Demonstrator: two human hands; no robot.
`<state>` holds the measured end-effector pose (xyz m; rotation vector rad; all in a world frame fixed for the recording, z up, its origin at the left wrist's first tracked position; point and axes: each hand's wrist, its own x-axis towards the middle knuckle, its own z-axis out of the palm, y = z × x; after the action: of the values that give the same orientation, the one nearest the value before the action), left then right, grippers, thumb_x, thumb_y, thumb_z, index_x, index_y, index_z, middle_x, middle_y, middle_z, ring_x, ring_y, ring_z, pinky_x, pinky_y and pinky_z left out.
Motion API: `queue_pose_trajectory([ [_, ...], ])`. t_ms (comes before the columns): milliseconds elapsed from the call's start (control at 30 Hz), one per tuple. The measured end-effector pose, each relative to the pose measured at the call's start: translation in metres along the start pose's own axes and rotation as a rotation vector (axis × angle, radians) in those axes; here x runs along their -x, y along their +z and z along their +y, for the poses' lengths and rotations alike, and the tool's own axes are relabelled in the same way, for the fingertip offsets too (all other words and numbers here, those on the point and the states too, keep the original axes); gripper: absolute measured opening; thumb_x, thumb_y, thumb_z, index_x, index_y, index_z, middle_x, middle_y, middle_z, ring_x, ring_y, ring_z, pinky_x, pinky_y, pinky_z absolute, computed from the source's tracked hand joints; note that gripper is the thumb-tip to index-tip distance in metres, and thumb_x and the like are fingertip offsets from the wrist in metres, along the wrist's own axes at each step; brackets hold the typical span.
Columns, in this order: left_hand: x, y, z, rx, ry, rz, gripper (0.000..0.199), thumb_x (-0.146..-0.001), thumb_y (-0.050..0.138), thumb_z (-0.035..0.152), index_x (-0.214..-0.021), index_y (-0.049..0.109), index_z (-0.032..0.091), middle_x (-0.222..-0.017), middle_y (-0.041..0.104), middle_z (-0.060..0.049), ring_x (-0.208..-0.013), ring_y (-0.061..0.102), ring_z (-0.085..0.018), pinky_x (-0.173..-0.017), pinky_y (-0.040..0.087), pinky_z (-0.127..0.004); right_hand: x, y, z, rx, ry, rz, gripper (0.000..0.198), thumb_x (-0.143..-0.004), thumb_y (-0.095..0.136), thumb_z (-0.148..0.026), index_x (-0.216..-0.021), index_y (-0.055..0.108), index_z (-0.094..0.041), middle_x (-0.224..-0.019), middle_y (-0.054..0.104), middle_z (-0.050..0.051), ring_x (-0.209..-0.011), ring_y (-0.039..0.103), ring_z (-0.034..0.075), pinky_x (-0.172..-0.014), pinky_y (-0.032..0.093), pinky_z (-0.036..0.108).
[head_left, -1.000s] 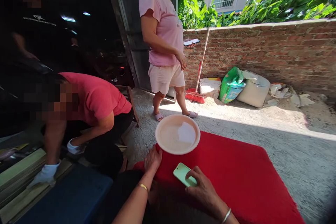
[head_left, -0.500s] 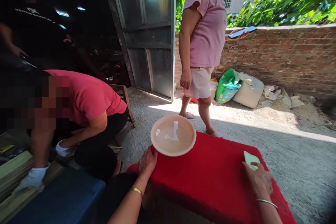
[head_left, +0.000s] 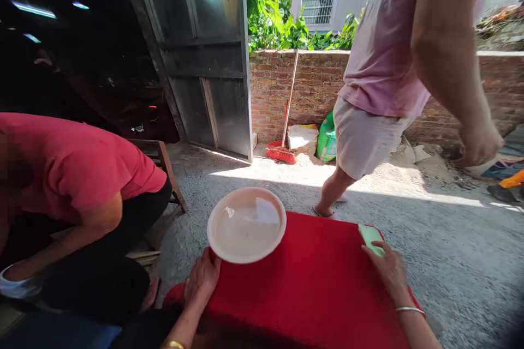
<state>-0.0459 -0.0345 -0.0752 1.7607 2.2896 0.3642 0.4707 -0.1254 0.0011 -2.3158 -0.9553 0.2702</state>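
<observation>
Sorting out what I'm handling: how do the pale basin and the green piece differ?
The basin is round and hollow; the green piece is flat with straighter edges. The basin is clearly larger than the green piece. The left hand sits beside the basin's near rim, while the right hand grips the green piece. Both are pale.

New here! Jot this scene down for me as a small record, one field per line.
left hand: at the red cloth's left edge, by the basin
right hand: holds a green piece near the cloth's far right corner
basin: pale, contents possibly water
people: person in pink, right; person in red, bent over, left
background: metal door, broom, brick wall
</observation>
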Motion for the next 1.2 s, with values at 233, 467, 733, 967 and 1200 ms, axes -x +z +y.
queue_pose_trajectory([
  [233, -0.007, 0.004, -0.009, 0.003, 0.009, -0.038, 0.051, -0.102, 0.029, 0.043, -0.134, 0.051, 0.011, -0.114, 0.069, -0.02, -0.105, 0.069, -0.034, -0.085, 0.053, -0.045, 0.008, 0.036, -0.035, 0.038, 0.071, -0.017, 0.05, -0.08, 0.051, -0.05, -0.112, 0.065, -0.015, -0.099, 0.061, 0.017, -0.093, 0.064, 0.036, -0.08, 0.049, 0.046],
  [467, -0.021, 0.02, -0.025, 0.068, 0.058, 0.001, 0.045, -0.1, 0.031, 0.039, -0.129, 0.053, 0.012, -0.12, 0.069, -0.02, -0.115, 0.065, -0.032, -0.091, 0.052, -0.042, 0.045, 0.08, -0.077, -0.105, -0.307, -0.25, 0.028, -0.071, 0.07, -0.041, -0.096, 0.072, -0.031, -0.1, 0.061, -0.001, -0.096, 0.062, 0.02, -0.084, 0.049, 0.027],
  [733, -0.012, 0.01, -0.019, -0.004, 0.002, -0.054, 0.045, -0.101, 0.031, 0.04, -0.13, 0.054, 0.015, -0.115, 0.069, -0.018, -0.105, 0.068, -0.034, -0.084, 0.054, -0.044, -0.058, -0.01, -0.011, 0.112, 0.199, 0.006, 0.058, -0.087, 0.049, -0.05, -0.13, 0.058, -0.012, -0.122, 0.055, 0.025, -0.114, 0.058, 0.039, -0.093, 0.046, 0.049],
  [967, 0.002, -0.006, -0.004, -0.053, -0.018, -0.061, 0.043, -0.102, 0.032, 0.039, -0.129, 0.055, 0.017, -0.114, 0.068, -0.017, -0.103, 0.068, -0.034, -0.082, 0.053, -0.045, -0.047, 0.039, -0.066, 0.163, 0.18, -0.109, 0.049, -0.088, 0.05, -0.051, -0.123, 0.063, -0.018, -0.126, 0.054, 0.023, -0.109, 0.062, 0.04, -0.09, 0.049, 0.05],
  [1200, -0.001, 0.003, -0.008, -0.016, -0.023, -0.063, 0.045, -0.099, 0.036, 0.035, -0.138, 0.049, 0.015, -0.124, 0.066, -0.019, -0.11, 0.066, -0.033, -0.089, 0.053, -0.045, 0.031, 0.148, -0.166, 0.006, -0.218, -0.287, 0.03, -0.083, 0.063, -0.043, -0.107, 0.068, -0.026, -0.111, 0.059, 0.009, -0.099, 0.062, 0.027, -0.084, 0.048, 0.038],
])
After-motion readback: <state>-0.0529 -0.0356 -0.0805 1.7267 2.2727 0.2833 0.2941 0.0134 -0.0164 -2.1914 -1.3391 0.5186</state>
